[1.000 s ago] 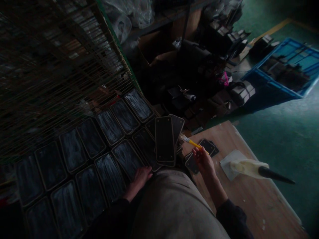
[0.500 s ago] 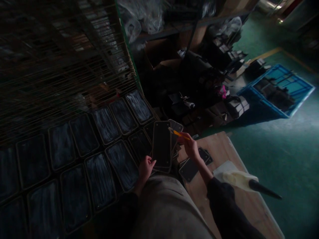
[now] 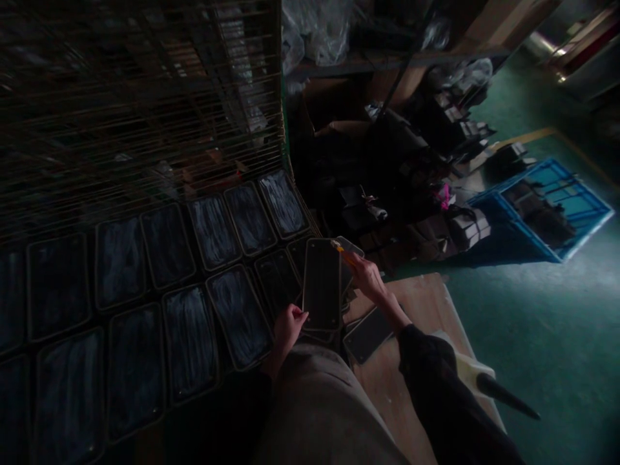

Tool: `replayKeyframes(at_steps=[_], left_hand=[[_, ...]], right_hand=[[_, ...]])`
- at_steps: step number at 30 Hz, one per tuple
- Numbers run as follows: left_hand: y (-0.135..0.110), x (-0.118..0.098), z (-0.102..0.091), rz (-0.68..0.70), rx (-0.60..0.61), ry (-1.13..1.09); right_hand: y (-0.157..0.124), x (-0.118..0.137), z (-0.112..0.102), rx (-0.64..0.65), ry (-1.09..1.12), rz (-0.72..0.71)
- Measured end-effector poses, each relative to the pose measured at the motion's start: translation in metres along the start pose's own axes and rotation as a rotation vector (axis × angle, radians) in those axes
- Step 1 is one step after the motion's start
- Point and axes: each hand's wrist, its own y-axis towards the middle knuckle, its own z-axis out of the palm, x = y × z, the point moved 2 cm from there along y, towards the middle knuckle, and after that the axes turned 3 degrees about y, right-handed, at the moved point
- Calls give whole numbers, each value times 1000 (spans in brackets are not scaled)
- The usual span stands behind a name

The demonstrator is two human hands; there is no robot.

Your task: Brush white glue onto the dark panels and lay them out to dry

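My left hand (image 3: pixel 289 326) is closed at the lower left edge of a dark rectangular panel (image 3: pixel 321 284) with rounded corners and small studs or holes near them. Between the closed fingers of my right hand (image 3: pixel 367 276) is a small brush (image 3: pixel 345 250) with an orange-yellow handle. Its pale tip is just above the panel's upper right corner; whether it touches, I cannot tell. More panels lie beneath this one, partly covered. Another dark panel (image 3: pixel 369 334) rests on the wooden board, under my right forearm.
Rows of dark panels with whitish streaks (image 3: pixel 191 342) spread out to the left, before a wire mesh cage (image 3: pixel 194 123). A pale container (image 3: pixel 465 368) with a black handle sits on the wooden board (image 3: pixel 426 300). Beyond are bundled dark goods and a blue crate (image 3: pixel 513 239).
My right hand has moved the brush slightly upward along the panel's right side, toward its upper corner. My left hand stays at the panel's lower edge. The whole view has shifted a little.
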Motion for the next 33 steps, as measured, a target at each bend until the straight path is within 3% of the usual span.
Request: replayKeyframes(at_steps=[6,16,20,25,33], left_hand=[[3,7,3,7,12,-73],[4,11,4,-3,32,-178],[4,14,5,7,37,-248],[4,14,10,-61,137,-425],[1,8,7,-18,133,-408]], right_hand=[[-8,3,3,93,-27,6],[-114,48,7,413,39,96],[-129,55,7,527,183,208],[-98,36,2,524,252,238],[-4,3,0,137,55,72]])
